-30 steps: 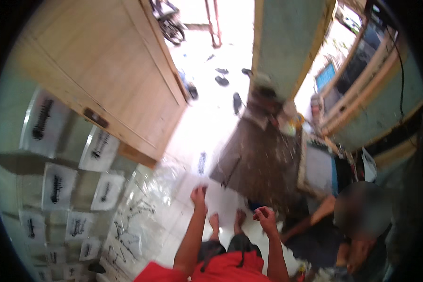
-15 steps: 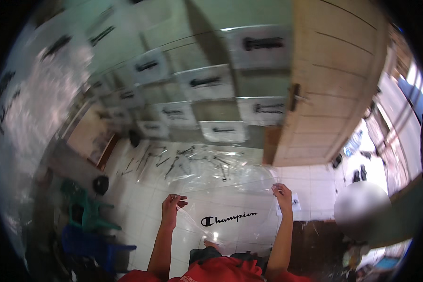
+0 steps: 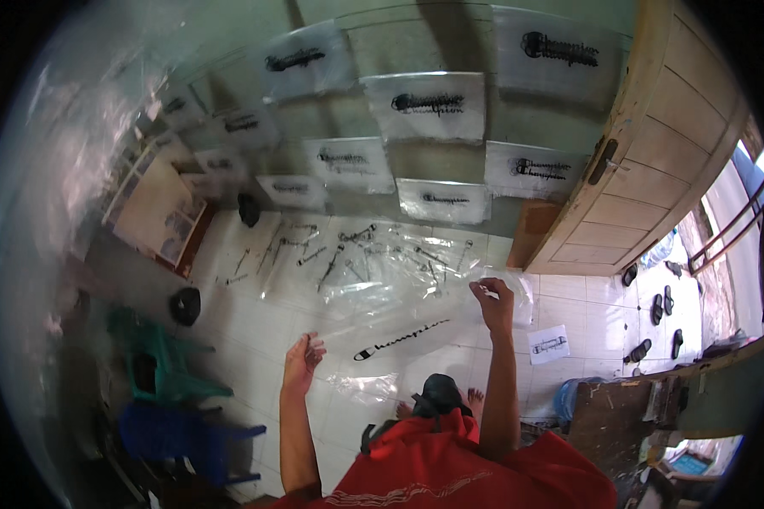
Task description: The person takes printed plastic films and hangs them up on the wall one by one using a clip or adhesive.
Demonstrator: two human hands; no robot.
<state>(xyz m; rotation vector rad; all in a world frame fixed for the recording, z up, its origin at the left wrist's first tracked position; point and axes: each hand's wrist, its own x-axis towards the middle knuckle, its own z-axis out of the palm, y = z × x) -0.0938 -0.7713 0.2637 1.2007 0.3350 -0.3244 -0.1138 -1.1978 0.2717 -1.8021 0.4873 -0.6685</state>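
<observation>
A clear plastic sheet (image 3: 416, 341) with black lettering across its middle is stretched between my two hands, above the tiled floor. At its left corner the fingers of my left hand (image 3: 300, 363) are pinched on the edge. My right hand (image 3: 496, 307) grips the opposite corner and sits higher and farther away, so the sheet slants up to the right. Beyond it, more clear printed sheets (image 3: 348, 263) lie in a loose, overlapping pile on the floor. The sheet's exact outline is hard to make out against that pile.
Printed plastic sheets (image 3: 426, 106) hang in rows along the green wall. A white door (image 3: 654, 161) stands at the right, with sandals (image 3: 657, 308) beyond it. Green (image 3: 157, 365) and blue (image 3: 174, 437) plastic stools are at the left. A dark worktable (image 3: 611, 407) is at the lower right.
My right hand has risen and moved away, and the sheet now slopes more steeply. The view has shifted, bringing more of my red shirt in. Both hands keep their hold.
</observation>
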